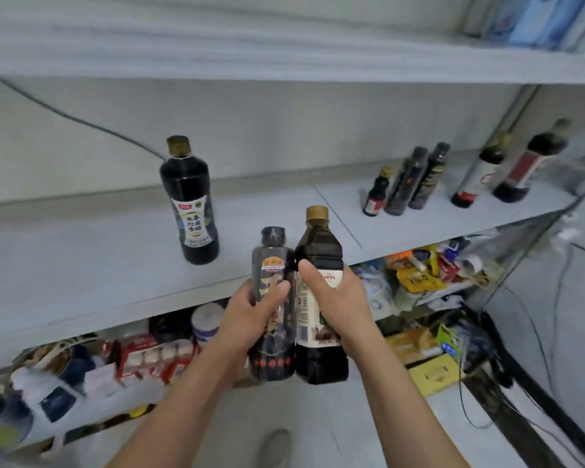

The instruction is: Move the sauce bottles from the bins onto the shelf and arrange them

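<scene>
My left hand [250, 312] grips a slim dark bottle with a black cap [273, 349]. My right hand [335, 298] grips a dark sauce bottle with a gold cap and white label [318, 241]. Both bottles are upright, side by side and touching, held just in front of the grey shelf [98, 265]. One tall dark bottle with a gold cap [190, 204] stands alone on the shelf at the left. Several more bottles stand at the shelf's right end, among them a small red-labelled one [377, 194] and a large red-labelled one [527, 170].
A higher shelf board [284, 55] runs overhead. Below the grey shelf, a lower level is crowded with packets and boxes [419, 275], cans [206, 322] and a yellow carton [436, 373]. Cables [554, 332] hang at the right. A shoe [274, 447] shows on the floor.
</scene>
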